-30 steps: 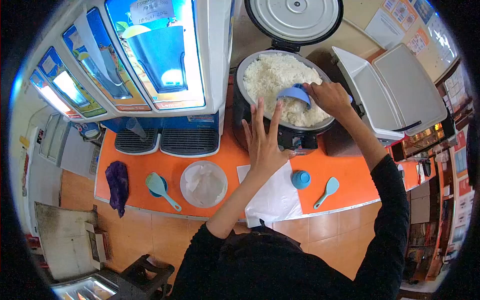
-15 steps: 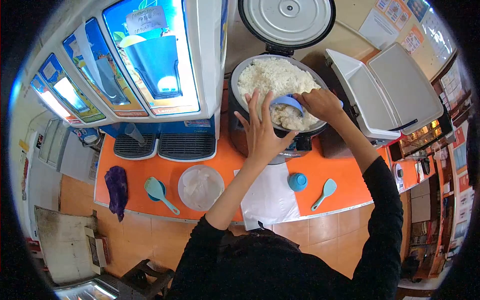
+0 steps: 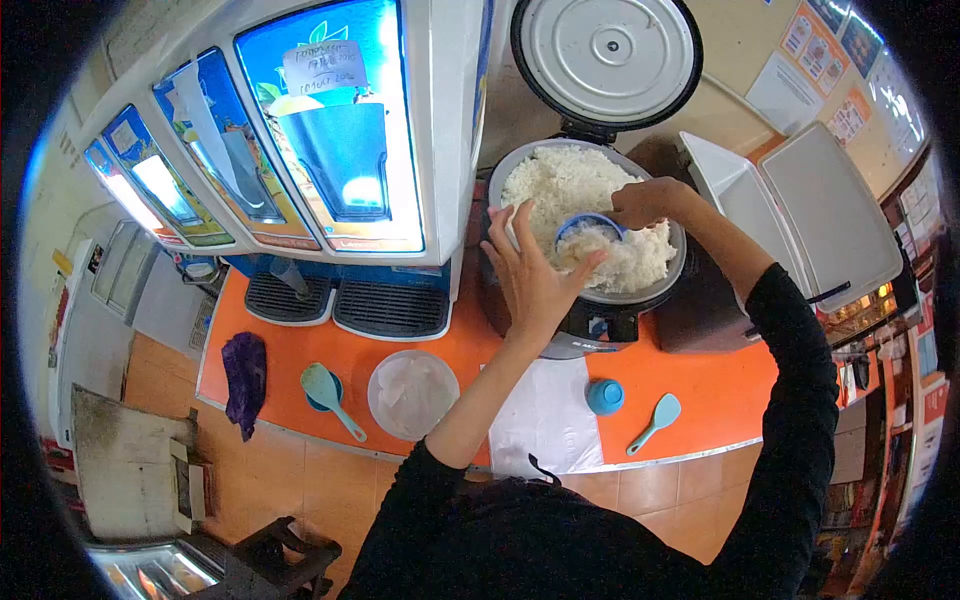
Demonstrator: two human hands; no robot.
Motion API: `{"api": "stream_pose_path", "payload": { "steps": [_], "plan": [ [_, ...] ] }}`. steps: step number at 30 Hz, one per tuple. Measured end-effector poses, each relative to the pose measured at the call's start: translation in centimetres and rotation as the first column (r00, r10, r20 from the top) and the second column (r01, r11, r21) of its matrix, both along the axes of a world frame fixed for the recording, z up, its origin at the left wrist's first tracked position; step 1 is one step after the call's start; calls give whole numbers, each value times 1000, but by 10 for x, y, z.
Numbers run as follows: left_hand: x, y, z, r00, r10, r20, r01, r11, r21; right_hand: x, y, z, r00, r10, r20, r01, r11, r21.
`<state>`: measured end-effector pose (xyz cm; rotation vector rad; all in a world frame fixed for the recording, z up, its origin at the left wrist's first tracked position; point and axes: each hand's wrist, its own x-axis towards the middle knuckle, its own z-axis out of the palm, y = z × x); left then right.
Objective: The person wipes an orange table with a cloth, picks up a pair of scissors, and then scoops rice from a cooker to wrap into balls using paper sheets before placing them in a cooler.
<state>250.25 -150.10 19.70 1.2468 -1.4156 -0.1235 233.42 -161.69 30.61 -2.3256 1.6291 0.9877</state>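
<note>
White rice (image 3: 545, 185) fills a large rice cooker (image 3: 505, 160) whose lid (image 3: 610, 50) stands raised behind it. My right hand (image 3: 650, 203) is closed around the handle end of a blue scoop (image 3: 598, 218). The scoop is dug into the rice near the front, with rice heaped in and before its mouth; my fingers partly hide the handle. At the cooker's front left rim, my left hand (image 3: 535, 275) has its fingers spread and holds nothing, its thumb pointing towards the scooped rice.
On the orange counter (image 3: 680, 370) lie a white plastic sheet (image 3: 545, 415), a blue cup (image 3: 605, 397), a rice paddle (image 3: 655, 422), a second paddle (image 3: 335, 400), a white tub (image 3: 413, 395) and a purple cloth (image 3: 244, 385). A drink dispenser (image 3: 440, 130) stands left, an open cooler box (image 3: 730, 200) right.
The scoop has tilted and sunk into the rice, my right hand now higher over it. My left hand stays spread by the rim. The whole view has shifted slightly.
</note>
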Motion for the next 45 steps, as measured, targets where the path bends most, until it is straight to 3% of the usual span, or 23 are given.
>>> {"api": "stream_pose_path", "payload": {
  "steps": [1, 3, 4, 7, 9, 11, 12, 14, 19, 21, 22, 23, 25, 27, 29, 31, 33, 38, 40, 41, 43, 44, 45],
  "plan": [
    [-1, -5, 2, 1000, 9, 0, -9, 1000, 2, -3, -9, 0, 1000, 9, 0, -9, 1000, 2],
    [-2, -16, 15, 993, -64, -96, 62, 998, -29, -16, -24, 2, 967, -231, 109, 209, 961, 182],
    [-5, -23, 23, 998, -7, -57, 4, 998, -64, -22, -26, 6, 930, -340, 141, 306, 927, 216],
    [-5, -50, 47, 998, -57, -2, 57, 998, 12, -46, -34, 12, 898, -407, 164, 357, 895, 269],
    [-9, -64, 62, 995, -95, 6, 95, 992, 80, -77, -48, 4, 923, -341, 179, 291, 921, 258],
    [-11, -72, 74, 991, -134, 12, 131, 980, 148, -93, -52, -1, 858, -393, 331, 219, 863, 456],
    [-10, -74, 81, 983, -185, 1, 181, 965, 192, -84, -39, 8, 859, -391, 330, 217, 863, 457],
    [-7, -70, 90, 974, -228, -14, 225, 944, 242, -68, -10, 28, 632, -652, 420, 403, 739, 540],
    [26, -38, 97, 935, -355, -1, 347, 913, 215, -38, 25, 37, 717, -566, 408, 248, 754, 609],
    [49, -16, 89, 946, -318, 57, 302, 934, 191, -4, 54, 39, 782, -434, 448, 240, 872, 426],
    [66, -5, 86, 923, -381, 43, 362, 903, 231, 9, 47, 29, 843, -435, 318, 198, 799, 568],
    [82, 9, 85, 895, -445, 25, 423, 866, 268, 24, 53, 19, 849, -423, 315, 176, 791, 586],
    [119, 45, 81, 909, -409, 77, 361, 867, 343, 62, 74, 5, 868, -382, 319, 70, 728, 683],
    [154, 69, 68, 875, -484, 28, 422, 788, 448, 96, 85, -35, 847, -441, 298, 22, 588, 808],
    [186, 96, 45, 905, -424, 42, 360, 813, 458, 139, 104, -49, 887, -431, 168, 23, 405, 914],
    [210, 112, 13, 930, -362, 60, 296, 837, 460, 166, 106, -90, 888, -429, 165, 32, 416, 909],
    [229, 120, -27, 938, -315, -147, 338, 728, 596, 194, 116, -119, 901, -405, 157, 55, 466, 883],
    [260, 124, -123, 935, -309, -175, 349, 701, 621, 230, 108, -214, 928, -339, 154, 102, 630, 770],
    [260, 127, -139, 942, -289, -170, 331, 719, 612, 239, 111, -235, 970, -102, 221, -45, 817, 575],
    [257, 128, -144, 963, -259, -80, 248, 724, 643, 244, 117, -234, 970, -105, 217, -41, 815, 578],
    [251, 132, -153, 973, -232, 9, 167, 725, 668, 251, 129, -231, 922, 364, 133, -387, 863, 325],
    [247, 134, -159, 963, -219, 160, 57, 741, 669, 239, 140, -252, 874, 270, 404, -326, 943, 74],
    [243, 138, -163, 929, -204, 307, -50, 755, 654, 234, 156, -267, 876, 264, 404, -321, 944, 79]
  ]
}}
